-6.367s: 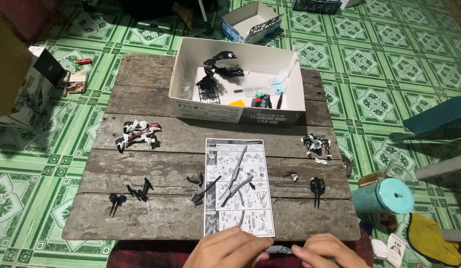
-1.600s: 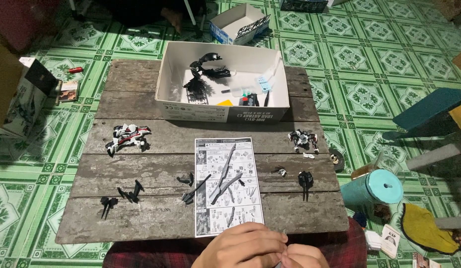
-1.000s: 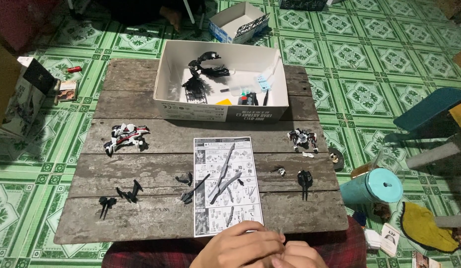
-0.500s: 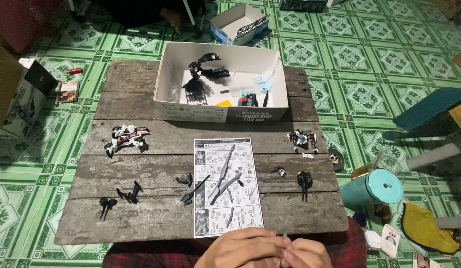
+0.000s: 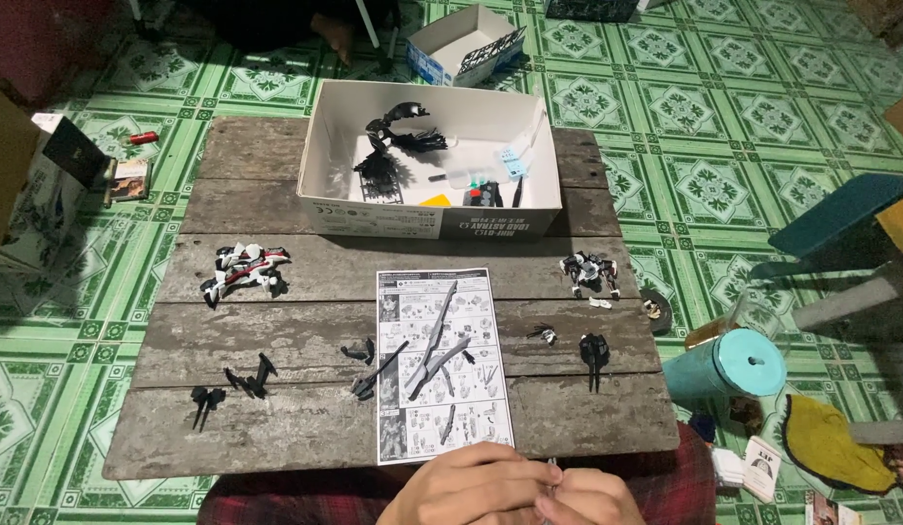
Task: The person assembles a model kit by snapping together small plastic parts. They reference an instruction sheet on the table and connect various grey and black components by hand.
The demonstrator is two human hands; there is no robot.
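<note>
Looking down, I see my left hand [image 5: 476, 483] and my right hand [image 5: 587, 498] meeting at the bottom edge, fingers curled together and pinching a tiny grey model part [image 5: 551, 467] between the fingertips; its shape is too small for me to tell. Both hands hover over my lap, just short of the near edge of the weathered wooden plank table [image 5: 276, 437].

Just beyond my fingers lies the white printed instruction sheet [image 5: 442, 365], flat on the planks, with long grey blade-shaped plastic pieces [image 5: 434, 352] resting across it. Left of the fingers and a little farther out, small black plastic parts [image 5: 232, 384] are scattered on the wood. Right of the fingers sits a small black clawed piece [image 5: 593, 350], and off the table on that side stands a teal cylindrical container [image 5: 728, 365] on the green patterned tile floor [image 5: 724, 146].

Farther from my fingers, a white, black and red assembled model section [image 5: 242, 270] lies to the left, and a smaller white and black assembly [image 5: 587, 272] to the right. Farthest, straight ahead, the open white cardboard box [image 5: 320, 160] holds black parts and runners.
</note>
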